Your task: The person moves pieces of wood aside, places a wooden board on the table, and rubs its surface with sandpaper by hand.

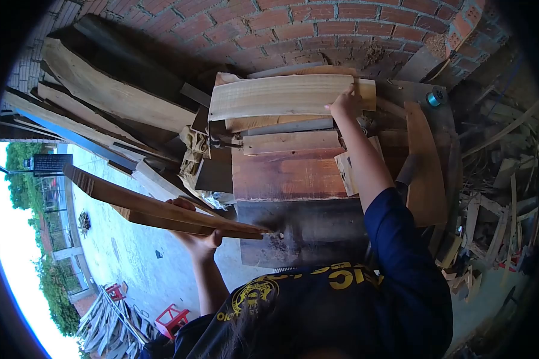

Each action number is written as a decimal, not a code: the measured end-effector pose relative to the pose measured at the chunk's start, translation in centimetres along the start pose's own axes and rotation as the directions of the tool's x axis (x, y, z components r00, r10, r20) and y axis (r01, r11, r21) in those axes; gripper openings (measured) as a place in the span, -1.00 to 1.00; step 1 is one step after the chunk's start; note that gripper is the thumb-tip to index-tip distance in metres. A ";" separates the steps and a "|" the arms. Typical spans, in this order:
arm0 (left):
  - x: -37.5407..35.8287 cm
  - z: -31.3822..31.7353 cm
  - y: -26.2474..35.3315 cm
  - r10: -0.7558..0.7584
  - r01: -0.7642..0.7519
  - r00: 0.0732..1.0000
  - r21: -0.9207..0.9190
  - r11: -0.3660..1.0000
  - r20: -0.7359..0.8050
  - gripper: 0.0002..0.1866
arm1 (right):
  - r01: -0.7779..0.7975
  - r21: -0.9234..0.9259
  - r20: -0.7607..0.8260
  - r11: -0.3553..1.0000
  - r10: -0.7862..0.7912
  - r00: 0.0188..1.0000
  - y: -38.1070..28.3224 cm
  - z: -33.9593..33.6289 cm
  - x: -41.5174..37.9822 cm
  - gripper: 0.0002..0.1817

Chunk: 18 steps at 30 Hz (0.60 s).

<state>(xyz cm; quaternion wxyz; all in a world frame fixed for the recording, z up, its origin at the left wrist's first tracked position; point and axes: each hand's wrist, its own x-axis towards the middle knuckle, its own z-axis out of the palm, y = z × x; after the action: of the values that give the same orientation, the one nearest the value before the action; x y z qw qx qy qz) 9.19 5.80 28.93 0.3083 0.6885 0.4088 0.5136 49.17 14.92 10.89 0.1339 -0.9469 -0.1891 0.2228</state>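
My left hand [197, 236] is closed round two long wooden boards [156, 209], held together on edge and pointing to the upper left. Across the stacked wood, my right hand [345, 103] rests at the right end of a wide pale board [275, 96], with its fingers over the edge. Whether it grips that board or only touches it is hard to tell. Under and below the pale board are other planks, among them a reddish-brown panel [290, 173] and a dark board [305, 230].
Large planks [114, 90] lean at the left by the brick wall [245, 30]. A curved board [424, 161] and a blue spool [436, 97] lie at the right. Wood scraps [491, 221] cover the right floor. A red stool [172, 320] stands at the lower left.
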 end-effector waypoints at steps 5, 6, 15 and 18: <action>-0.3 0.2 0.2 0.018 -0.017 1.000 0.033 0.999 -0.021 0.28 | -0.056 0.188 0.103 0.981 0.037 0.994 0.9 -2.4 -0.2 0.17; -0.3 0.2 0.3 0.032 -0.030 0.999 0.052 0.998 -0.029 0.29 | -0.063 0.346 0.099 0.936 0.030 0.995 2.0 -0.2 2.0 0.14; 1.7 4.5 1.4 -0.156 0.157 0.971 0.010 0.988 0.183 0.33 | -0.428 0.903 0.371 0.037 -0.568 0.734 6.0 -4.5 -6.7 -0.44; 3.6 7.7 1.0 -0.018 -0.047 0.916 0.152 0.987 0.400 0.37 | -0.286 0.958 0.272 0.027 -0.410 0.871 7.9 -6.0 -10.2 -0.46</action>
<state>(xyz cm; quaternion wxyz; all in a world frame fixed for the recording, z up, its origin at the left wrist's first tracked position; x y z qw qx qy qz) 17.28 8.41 29.27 0.3256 0.8043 0.3715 0.3303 45.93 2.60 17.16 0.7120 -0.4784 -0.0491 0.5117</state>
